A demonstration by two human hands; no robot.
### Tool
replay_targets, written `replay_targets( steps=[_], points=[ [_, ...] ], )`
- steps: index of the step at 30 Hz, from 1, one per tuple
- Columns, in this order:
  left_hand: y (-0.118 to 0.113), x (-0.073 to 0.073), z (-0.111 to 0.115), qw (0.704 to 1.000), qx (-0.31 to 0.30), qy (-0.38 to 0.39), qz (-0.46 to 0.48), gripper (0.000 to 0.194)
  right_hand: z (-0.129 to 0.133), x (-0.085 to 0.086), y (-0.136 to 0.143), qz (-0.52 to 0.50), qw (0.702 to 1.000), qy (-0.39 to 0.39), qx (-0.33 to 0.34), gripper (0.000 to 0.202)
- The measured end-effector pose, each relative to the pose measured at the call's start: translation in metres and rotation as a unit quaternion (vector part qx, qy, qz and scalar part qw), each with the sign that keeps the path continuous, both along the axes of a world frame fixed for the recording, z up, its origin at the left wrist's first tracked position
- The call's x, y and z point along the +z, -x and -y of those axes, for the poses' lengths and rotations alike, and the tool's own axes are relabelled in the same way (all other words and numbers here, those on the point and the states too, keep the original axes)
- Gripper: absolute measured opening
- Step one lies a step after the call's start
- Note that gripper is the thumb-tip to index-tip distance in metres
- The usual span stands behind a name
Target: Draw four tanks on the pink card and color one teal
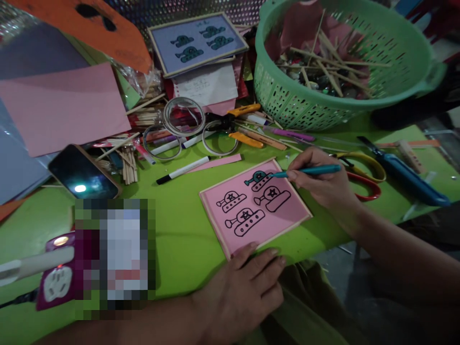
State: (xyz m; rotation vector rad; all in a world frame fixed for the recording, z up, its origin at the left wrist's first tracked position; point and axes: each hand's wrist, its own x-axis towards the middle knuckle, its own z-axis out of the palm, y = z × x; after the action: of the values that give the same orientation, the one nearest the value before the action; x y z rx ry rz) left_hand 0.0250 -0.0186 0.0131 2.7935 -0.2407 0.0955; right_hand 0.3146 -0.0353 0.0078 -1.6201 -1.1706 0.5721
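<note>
A pink card [247,239] edged with thin wooden sticks lies on the green table, bearing several black outline drawings of tanks with stars. The upper right tank [259,178] is partly coloured teal. My right hand [318,179] grips a teal marker [323,169], its tip on or just over that tank's right end. Below the card, my left hand [247,287] lies flat with fingers apart, its fingertips at the card's lower edge. A capped black-and-white marker [183,170] rests above the card.
A green basket [298,103] of sticks and stones stands at the back right. Tape rolls [184,116], orange-handled pliers [247,139], scissors [362,187] and a blue cutter [413,172] surround the card. A phone [84,170], power strip [55,282] and framed blue card [197,45] are also there.
</note>
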Motion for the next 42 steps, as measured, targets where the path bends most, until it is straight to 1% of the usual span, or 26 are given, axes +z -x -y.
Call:
replay_targets(
  steps=[7,13,21,28,32,36,42],
  points=[
    [-0.0006,-0.0015,0.0002,1.0,-0.006,-0.014,-0.004,0.023,-0.0004,0.0008,0.0006,0.006,1.0,-0.007,-0.005,0.013],
    [0.0001,-0.0039,0.0,1.0,0.006,-0.004,0.011,0.019,-0.0004,0.0015,0.0027,-0.018,1.0,0.005,-0.007,0.013],
    [-0.0004,-0.0018,-0.001,1.0,-0.004,0.004,-0.001,0.022,-0.0009,0.0041,0.0038,0.013,1.0,-0.001,-0.019,0.013],
    [0.0002,-0.0033,-0.0006,1.0,-0.007,-0.003,-0.009,0.024,-0.0016,0.005,0.0059,-0.007,1.0,0.011,-0.019,0.013],
    [0.0009,-0.0067,0.0008,1.0,-0.001,0.005,0.005,0.023,-0.0028,0.0064,0.0062,0.002,1.0,-0.001,-0.026,0.014],
    [0.0014,-0.0092,0.002,1.0,0.007,0.002,0.019,0.023,-0.0028,0.0061,0.0061,0.004,1.0,-0.003,-0.01,0.013],
    [0.0008,-0.0067,0.0003,1.0,0.005,-0.005,0.012,0.022,-0.0019,0.0039,0.0053,0.02,1.0,-0.017,-0.014,0.013]
  ],
)
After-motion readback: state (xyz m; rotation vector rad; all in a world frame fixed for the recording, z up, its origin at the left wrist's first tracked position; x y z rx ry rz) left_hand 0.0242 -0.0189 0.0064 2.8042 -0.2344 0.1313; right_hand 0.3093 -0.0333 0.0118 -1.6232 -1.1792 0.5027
